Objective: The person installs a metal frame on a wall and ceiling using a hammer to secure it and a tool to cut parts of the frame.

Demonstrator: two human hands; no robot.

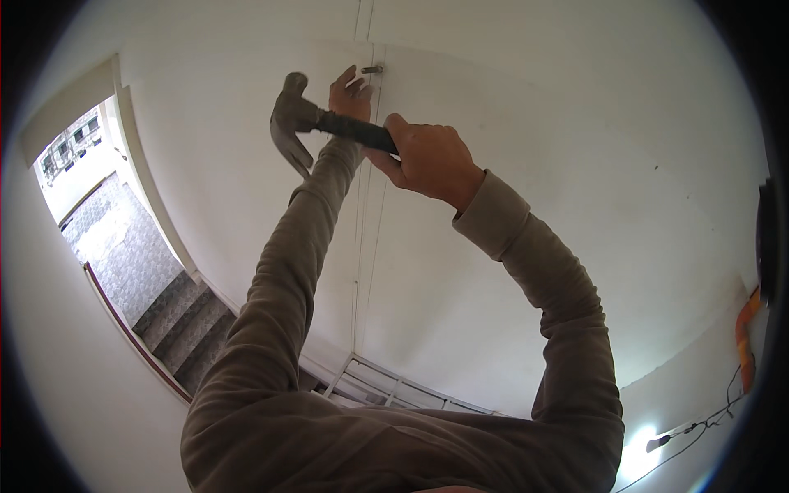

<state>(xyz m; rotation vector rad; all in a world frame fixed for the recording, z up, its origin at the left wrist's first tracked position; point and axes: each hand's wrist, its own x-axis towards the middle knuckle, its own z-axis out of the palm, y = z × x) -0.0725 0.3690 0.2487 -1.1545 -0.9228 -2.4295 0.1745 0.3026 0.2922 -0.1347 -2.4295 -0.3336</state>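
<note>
My right hand [431, 164] grips the dark handle of a claw hammer [292, 111], whose metal head is to the left with the claw pointing down. Behind the hammer, my raised left hand [350, 99] is beside a small metal fitting [371, 70] on the white surface [509, 115]. Its fingers are bent and apart, with nothing visible in them; the hammer hides part of it. Thin vertical lines run on the surface below the fitting.
At the left is a doorway [123, 238] with grey steps [181, 329] and a red-brown rail [131, 329]. A metal grille [394, 386] runs along the bottom behind my body. At the right are an orange pipe [744, 337], dangling cables [708, 423] and a bright lamp [641, 452].
</note>
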